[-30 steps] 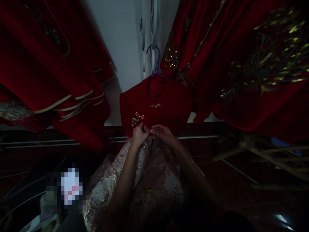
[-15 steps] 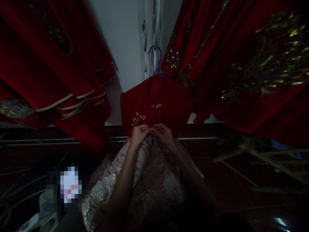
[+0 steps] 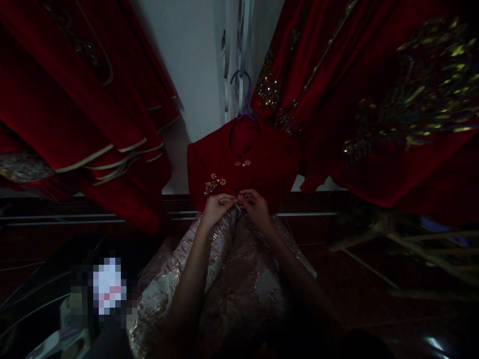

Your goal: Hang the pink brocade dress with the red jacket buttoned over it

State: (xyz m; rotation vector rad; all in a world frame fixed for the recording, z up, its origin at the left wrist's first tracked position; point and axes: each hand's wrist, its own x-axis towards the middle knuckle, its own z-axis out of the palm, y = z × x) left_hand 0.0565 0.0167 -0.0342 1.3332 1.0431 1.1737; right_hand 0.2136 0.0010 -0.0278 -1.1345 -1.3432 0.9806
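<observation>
- The red top (image 3: 275,157) hangs at the scene's center from a purple hanger (image 3: 247,97), which seems to carry its weight, leaving both hands free.
- The pale shiny skirt (image 3: 183,279) spreads on the near side, below the top.
- Left hand (image 3: 217,208) and right hand (image 3: 255,207) meet at the top's lower front; each grip looks pinched on it, probably to steady the cloth between them. The exact detail pinched is too dark to tell.
- Both forearms reach far, converging; fingers curl inward.
</observation>
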